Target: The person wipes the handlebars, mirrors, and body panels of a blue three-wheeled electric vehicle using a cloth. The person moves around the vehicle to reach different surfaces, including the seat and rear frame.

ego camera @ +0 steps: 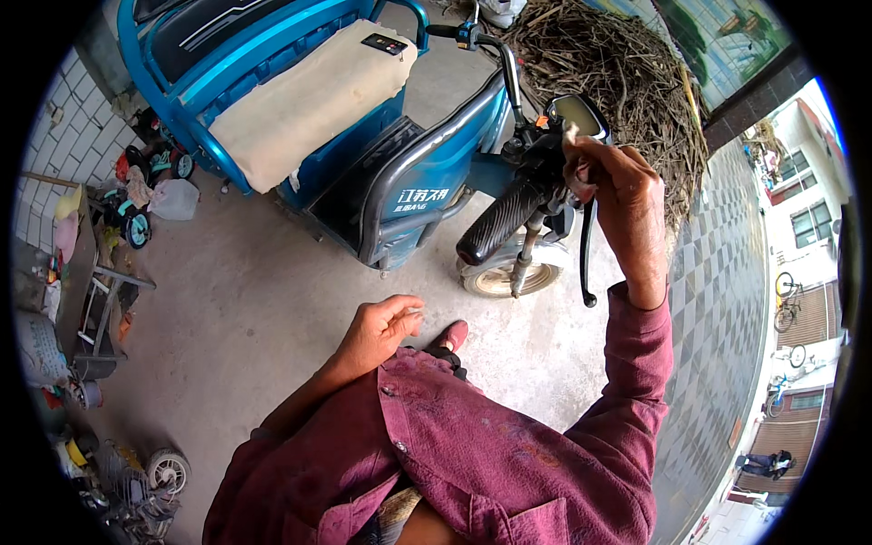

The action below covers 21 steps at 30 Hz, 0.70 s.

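Note:
My right hand (623,197) is raised at the handlebar of a blue electric tricycle (436,163). Pinched between its fingers is a pale crumpled cloth (578,174), pressed against the black fittings below the rear-view mirror (579,114). Close by are the ribbed black handlebar grip (501,221) and the brake lever (586,252). My left hand (381,330) hangs in front of my body above the concrete floor, loosely curled and holding nothing visible. A cream cover (320,102) lies over the tricycle's seat, with a dark phone-like object (384,44) on it.
Behind the handlebar rises a heap of dry sticks (613,61). The front wheel (511,276) stands below the grip. Along the left wall are a small child's bicycle (138,228), a plastic bag (174,199) and a metal-framed table (102,300). A person (766,464) is far off at right.

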{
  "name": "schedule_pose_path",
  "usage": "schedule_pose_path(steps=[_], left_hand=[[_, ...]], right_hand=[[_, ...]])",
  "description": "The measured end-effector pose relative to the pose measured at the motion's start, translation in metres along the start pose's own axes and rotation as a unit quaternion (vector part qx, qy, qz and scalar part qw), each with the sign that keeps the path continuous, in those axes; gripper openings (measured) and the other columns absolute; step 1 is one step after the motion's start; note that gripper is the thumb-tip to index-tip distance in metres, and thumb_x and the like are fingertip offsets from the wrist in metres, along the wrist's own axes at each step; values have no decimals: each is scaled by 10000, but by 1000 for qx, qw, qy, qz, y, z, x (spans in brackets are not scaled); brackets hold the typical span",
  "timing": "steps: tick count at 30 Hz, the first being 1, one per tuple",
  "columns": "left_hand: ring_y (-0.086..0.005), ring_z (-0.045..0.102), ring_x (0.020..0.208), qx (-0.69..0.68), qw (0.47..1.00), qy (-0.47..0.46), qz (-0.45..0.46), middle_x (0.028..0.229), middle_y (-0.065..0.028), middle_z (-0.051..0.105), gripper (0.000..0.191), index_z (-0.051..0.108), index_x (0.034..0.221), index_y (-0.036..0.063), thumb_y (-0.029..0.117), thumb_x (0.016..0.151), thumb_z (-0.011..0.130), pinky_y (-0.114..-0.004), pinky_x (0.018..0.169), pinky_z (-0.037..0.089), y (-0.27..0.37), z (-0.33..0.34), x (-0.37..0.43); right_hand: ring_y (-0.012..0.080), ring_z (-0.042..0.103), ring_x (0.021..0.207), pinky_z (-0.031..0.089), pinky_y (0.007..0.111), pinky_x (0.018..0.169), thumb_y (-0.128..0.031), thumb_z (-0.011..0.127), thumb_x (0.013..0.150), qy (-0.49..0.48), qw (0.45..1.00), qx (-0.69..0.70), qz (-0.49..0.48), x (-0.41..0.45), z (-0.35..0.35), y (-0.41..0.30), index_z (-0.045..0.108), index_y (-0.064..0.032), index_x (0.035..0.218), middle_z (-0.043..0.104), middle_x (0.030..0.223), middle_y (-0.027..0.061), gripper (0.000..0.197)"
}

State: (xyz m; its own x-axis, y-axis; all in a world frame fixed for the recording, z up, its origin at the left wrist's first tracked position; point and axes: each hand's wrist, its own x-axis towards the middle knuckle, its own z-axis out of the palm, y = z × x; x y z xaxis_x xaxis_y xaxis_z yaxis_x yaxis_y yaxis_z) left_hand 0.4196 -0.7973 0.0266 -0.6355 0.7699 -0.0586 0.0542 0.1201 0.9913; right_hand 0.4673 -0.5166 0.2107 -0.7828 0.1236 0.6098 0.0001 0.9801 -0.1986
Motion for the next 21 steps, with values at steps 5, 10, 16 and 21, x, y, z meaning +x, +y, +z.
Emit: schedule_pose_path(steps=[5,10,16,21], left_hand=[[-104,604,700,-2,1000,-6,9,771,-95,668,221,596,1090,-34,58,889,596,-254,627,478,-26,-10,-5],[-111,610,678,8,1000,-6,-5,763,-106,671,221,595,1075,-37,77,887,611,-260,605,481,-30,-20,-12],[-84,559,630,25,999,-35,-18,767,-78,664,220,597,1089,-31,74,895,594,-245,566,453,-24,-22,-13],[-35,457,543,17,999,-40,-27,809,-37,660,246,600,1125,-12,79,897,583,-207,491,389,-35,-22,-23]], right_hand=[[213,615,785,499,324,649,-19,703,632,-87,984,81,-134,-10,17,-29,670,-91,984,668,926,51,361],[274,629,908,527,327,740,-99,706,680,-127,970,59,-197,-33,10,-64,646,-45,1026,630,1132,103,355],[247,610,841,514,328,706,-74,681,682,-8,991,-15,-135,-48,33,-63,613,-26,1082,625,1133,103,408],[249,611,796,485,320,685,-23,727,675,150,988,-33,-30,-66,64,-67,647,-43,1047,660,1102,110,381]])
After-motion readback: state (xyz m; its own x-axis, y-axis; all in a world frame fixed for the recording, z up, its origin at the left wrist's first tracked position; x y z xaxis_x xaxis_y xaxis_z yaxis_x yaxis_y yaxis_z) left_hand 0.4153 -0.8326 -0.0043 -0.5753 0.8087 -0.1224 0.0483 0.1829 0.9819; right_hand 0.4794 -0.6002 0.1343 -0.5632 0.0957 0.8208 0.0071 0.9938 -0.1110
